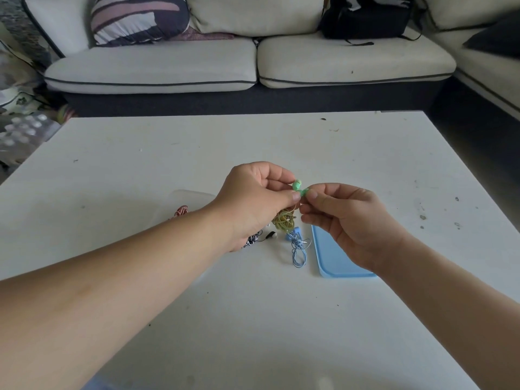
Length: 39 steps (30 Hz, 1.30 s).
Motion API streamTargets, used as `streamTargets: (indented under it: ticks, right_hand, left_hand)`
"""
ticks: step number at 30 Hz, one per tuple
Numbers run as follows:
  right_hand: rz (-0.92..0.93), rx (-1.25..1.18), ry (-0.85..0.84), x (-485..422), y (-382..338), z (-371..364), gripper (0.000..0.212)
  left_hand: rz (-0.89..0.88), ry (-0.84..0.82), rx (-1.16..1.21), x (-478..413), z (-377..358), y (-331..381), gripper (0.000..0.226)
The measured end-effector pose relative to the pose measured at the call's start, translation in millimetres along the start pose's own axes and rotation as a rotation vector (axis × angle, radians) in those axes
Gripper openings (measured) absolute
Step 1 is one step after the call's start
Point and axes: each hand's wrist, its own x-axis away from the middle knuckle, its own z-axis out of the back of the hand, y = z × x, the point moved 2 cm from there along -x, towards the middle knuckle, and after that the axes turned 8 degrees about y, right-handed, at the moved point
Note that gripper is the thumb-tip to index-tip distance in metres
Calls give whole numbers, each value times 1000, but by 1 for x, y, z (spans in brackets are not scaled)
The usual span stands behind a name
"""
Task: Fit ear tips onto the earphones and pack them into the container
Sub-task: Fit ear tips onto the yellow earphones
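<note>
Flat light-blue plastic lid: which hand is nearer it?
Right. The right hand is above the flat light-blue plastic lid; the left hand is further left, past the coiled blue cable.

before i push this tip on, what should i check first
1. Left hand pinches the glossy green earbud: ok.
2. Right hand pinches the small green ear tip at the bud: ok.
3. Tip seated on the nozzle: cannot tell, fingertips hide the joint.
4. Yellowish coiled cable bunched below the hands, clear of the joint: ok.
5. Clear plastic container uncovered, its light blue flat lid lying on the white table: ok.
</note>
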Motion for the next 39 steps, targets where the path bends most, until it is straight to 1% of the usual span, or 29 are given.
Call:
streamTargets:
  ticks: [4,7,14,21,24,29,31,33,35,37,39]
  right_hand:
    - [76,61,81,3,3,-3,7]
    - [92,75,116,4,3,-5,8]
    - [27,-15,68,4,-1,-3,14]
    - [-5,-14,12,3,-4,1,9]
    - [26,31,-13,3,-3,0,9]
    - [142,155,79,4,-1,-2,5]
    - [157,179,83,5,-2,-3,7]
    - [117,144,54,5,-3,-3,11]
    - [38,55,35,5,-5,-2,15]
    - [-34,-24,30,3,-5,-1,16]
    - [-65,-47,11,2,-3,0,14]
  left_hand:
    - [-1,16,-8,-1,1,-1,22]
    - [5,18,-12,0,1,-1,22]
    - [14,17,37,0,1,1,23]
    - [2,1,47,1,-1,1,23]
    - [2,5,40,2,0,1,22]
    - [2,24,19,0,2,-1,23]
    - [10,33,24,0,3,-1,23]
    - [28,37,40,-2,5,-2,25]
    - [45,30,54,-2,5,-3,26]
    - [49,19,44,-2,4,-3,25]
    - [43,9,38,0,3,-3,23]
